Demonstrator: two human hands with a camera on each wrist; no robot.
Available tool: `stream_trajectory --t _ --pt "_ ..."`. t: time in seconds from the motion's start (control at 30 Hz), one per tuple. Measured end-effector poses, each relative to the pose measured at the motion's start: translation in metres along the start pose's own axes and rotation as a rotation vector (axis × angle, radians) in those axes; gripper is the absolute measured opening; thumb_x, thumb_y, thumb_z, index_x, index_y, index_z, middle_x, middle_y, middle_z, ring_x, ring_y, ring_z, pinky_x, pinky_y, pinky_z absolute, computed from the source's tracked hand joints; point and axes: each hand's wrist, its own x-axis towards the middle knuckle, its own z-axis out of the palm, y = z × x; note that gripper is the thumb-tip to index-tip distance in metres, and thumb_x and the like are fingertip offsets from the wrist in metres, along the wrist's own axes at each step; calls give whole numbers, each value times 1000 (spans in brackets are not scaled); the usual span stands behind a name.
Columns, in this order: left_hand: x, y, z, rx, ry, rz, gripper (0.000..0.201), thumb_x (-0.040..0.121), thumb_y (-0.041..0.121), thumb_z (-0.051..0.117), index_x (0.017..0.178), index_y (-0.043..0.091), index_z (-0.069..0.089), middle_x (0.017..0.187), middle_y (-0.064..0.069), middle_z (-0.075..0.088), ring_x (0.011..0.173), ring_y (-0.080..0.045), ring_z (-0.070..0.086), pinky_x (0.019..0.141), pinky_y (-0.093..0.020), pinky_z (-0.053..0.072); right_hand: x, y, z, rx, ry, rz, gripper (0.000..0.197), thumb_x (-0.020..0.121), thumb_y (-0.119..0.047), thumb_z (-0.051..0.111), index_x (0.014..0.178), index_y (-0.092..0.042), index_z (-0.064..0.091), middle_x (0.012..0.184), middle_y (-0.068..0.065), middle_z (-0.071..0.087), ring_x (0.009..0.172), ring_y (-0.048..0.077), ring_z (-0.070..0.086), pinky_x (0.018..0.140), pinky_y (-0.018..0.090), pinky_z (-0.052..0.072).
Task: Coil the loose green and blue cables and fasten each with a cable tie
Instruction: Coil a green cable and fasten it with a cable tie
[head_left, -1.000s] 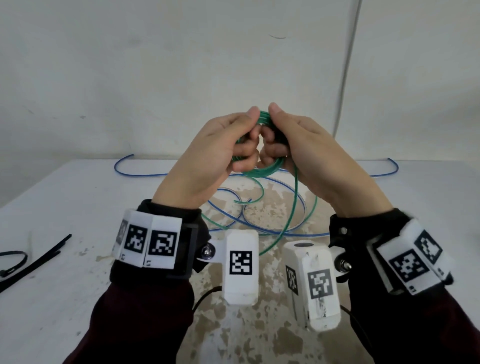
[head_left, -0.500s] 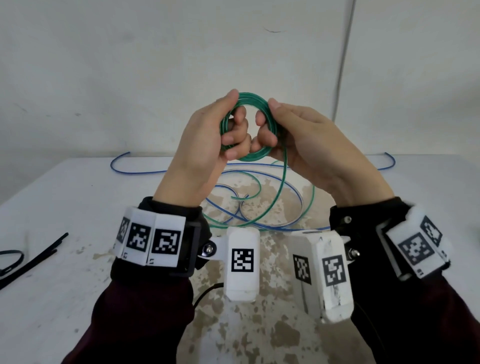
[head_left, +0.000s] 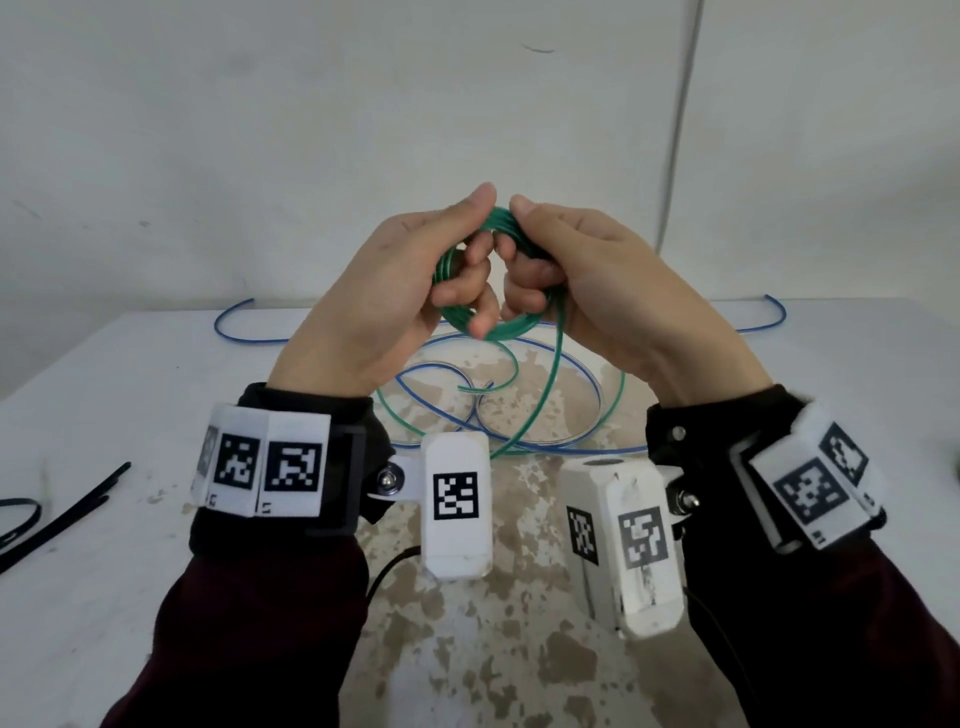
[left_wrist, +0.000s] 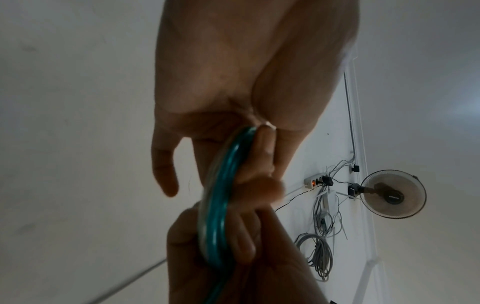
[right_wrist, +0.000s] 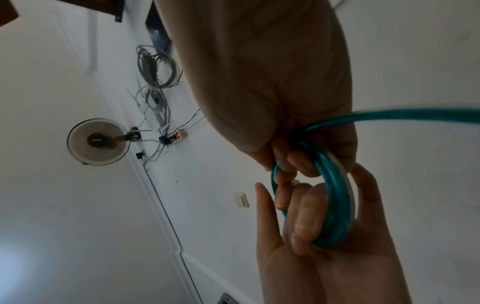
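Note:
Both hands hold a small coil of green cable in the air above the table. My left hand grips the coil's left side, fingers curled through it. My right hand grips the right side. The thumbs nearly meet at the coil's top. A loose green strand hangs from the right side down to the table and loops there. The blue cable lies loose on the table beneath, its ends reaching far left and far right.
Black cable ties lie at the table's left edge. The white table has a worn brown patch in the middle and stands against a white wall. The wrist views show a wall fan and a power strip.
The hands turned the green coil and drew together again, thumbs near at its top. More of the loose green strand has come off the table into the coil.

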Motion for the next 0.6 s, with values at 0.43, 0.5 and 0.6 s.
stream_trajectory --t 0.43,0.5,0.6 --pt "1 -3 -3 -53 -64 -58 41 98 30 35 62 11 41 43 4 28 42 -18 38 50 -22 39 -3 0 -1 -58 0 31 38 104 -27 34 71 -11 46 49 -8 28 47 11 32 60 20 43" --pt "0 -4 -3 -2 -36 -37 41 101 28 35 64 10 39 48 5 30 43 -14 31 48 -20 33 -1 3 2 -101 9 26 39 103 -28 34 71 -11 48 50 -8 30 48 11 34 62 22 45" --pt "2 -6 -4 -77 54 45 39 101 28 34 66 12 37 51 4 25 44 -12 25 51 -20 25 2 4 1 9 36 26 41 104 -29 32 77 -9 55 54 -1 43 57 15 49 66 23 49"
